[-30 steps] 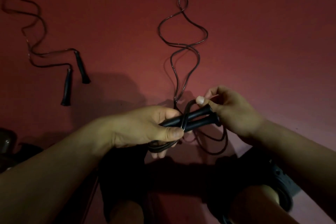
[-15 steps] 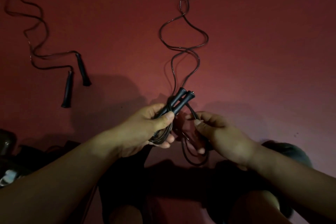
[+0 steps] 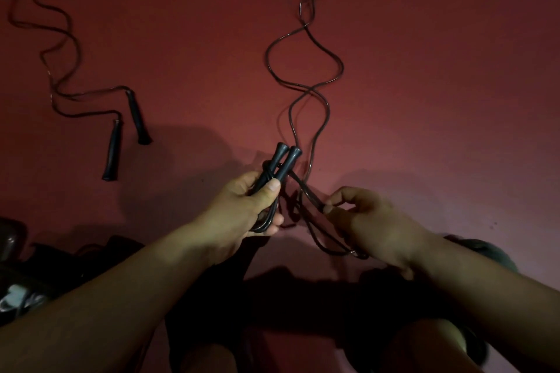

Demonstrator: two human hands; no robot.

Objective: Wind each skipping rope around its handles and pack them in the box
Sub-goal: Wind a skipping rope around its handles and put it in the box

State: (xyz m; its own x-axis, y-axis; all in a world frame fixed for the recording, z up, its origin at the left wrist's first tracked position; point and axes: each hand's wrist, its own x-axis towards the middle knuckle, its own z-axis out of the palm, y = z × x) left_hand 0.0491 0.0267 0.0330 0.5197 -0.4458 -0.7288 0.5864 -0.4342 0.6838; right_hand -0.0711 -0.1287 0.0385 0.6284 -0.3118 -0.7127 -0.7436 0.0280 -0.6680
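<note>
The left hand gripped the two black handles side by side, thumb pressed across them, tips pointing away. The right hand pinched the rope just beside them, a loop sagging under its fingers. The rest of that rope snaked away over the red floor. A second skipping rope lay untouched, far left

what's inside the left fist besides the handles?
The left hand grips both handles with rope loops hanging below its fingers. The lower handle ends and any turns of rope on them are hidden by the palm.
</note>
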